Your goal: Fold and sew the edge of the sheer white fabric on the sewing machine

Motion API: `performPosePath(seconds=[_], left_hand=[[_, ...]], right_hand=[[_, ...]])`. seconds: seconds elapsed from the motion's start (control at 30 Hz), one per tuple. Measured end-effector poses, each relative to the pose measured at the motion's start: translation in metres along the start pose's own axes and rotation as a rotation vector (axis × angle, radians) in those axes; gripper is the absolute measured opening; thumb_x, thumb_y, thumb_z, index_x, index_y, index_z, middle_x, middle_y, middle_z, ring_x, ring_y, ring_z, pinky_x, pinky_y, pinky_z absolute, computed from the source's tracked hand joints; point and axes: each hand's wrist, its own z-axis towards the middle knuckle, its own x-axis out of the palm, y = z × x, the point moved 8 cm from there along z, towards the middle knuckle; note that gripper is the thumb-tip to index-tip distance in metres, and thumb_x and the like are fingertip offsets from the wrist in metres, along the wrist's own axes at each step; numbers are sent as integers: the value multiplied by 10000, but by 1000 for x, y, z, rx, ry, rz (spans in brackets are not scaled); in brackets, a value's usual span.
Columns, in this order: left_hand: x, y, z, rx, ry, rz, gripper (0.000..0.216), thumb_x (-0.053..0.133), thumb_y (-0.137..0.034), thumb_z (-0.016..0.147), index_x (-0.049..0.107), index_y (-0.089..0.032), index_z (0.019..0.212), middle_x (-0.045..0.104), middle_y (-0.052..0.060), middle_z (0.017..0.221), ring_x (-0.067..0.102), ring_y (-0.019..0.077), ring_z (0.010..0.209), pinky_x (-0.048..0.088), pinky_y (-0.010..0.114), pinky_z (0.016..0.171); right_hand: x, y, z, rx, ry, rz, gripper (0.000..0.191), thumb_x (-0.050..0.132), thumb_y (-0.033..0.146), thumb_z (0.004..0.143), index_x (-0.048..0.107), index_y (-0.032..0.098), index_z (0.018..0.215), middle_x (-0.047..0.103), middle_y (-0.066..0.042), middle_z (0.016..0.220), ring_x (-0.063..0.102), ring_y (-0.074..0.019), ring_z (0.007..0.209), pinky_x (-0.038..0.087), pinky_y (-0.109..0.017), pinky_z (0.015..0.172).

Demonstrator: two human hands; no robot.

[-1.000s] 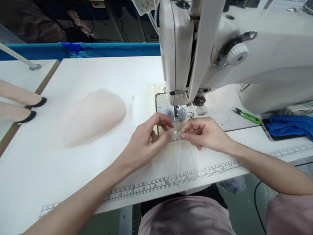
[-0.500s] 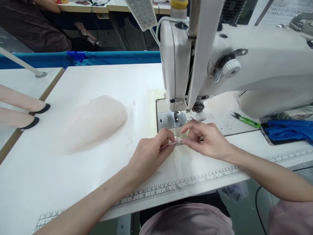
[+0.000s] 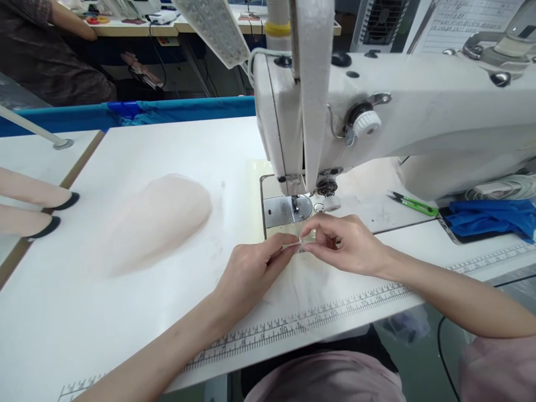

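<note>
White counter (image 3: 125, 312) with a printed ruler strip (image 3: 293, 324) along its near edge; industrial sewing machine (image 3: 397, 117) sits on the right half, needle area and metal plate (image 3: 287, 209) just beyond the hands; blue cloth edge (image 3: 167, 109) runs along the far side of the counter.

Left hand (image 3: 251, 271) and right hand (image 3: 349, 245) meet fingertip to fingertip right in front of the plate; both pinch a small sheer, near-transparent fabric piece (image 3: 299, 245) between thumb and forefinger; left pinches its left end, right pinches its right end; piece is held just above the counter, its lower part trailing down toward the ruler strip, hard to see against the white; remaining fingers of both hands curled in, not spread.

Pale pink sheer stack (image 3: 159, 220) lies flat on the counter well left of the hands, not touched; two skin-tone forms with black tips (image 3: 54, 212) lie at the left edge on the neighbouring surface; green thread snips (image 3: 412, 204) lie on the machine bed to the right, apart from the right hand; blue fabric bundle (image 3: 489, 215) further right beside the machine base; white tape (image 3: 312, 95) hangs down the front of the machine head.

Another person's arm (image 3: 71, 22) shows at the top left at a far bench.
</note>
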Motion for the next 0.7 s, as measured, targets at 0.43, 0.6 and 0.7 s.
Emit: performPosePath(seconds=[0.43,0.6,0.7], left_hand=[[3,10,-2,-142,10,-100,63,555,-212,891,612,-232,874,306,-116,480,290,54,420,250,149,413],[3,10,-2,-151,14,-110,74,549,-188,885,605,-234,871,303,-113,490,289,55,430,244,152,420],[4,10,-2,-144,12,-112,69,549,-193,885,603,-231,866,330,-114,485,297,53,427,250,149,421]], right_hand=[[-2,-5,0,46,-31,-32,78,588,163,858,576,187,932,439,108,543,440,-43,477,393,-157,512],[-2,-3,1,20,-29,-32,56,599,142,843,586,177,883,433,110,534,417,-35,464,385,-154,514],[-2,-3,0,6,-36,-32,56,598,134,840,591,174,879,425,111,533,404,-32,463,379,-151,516]])
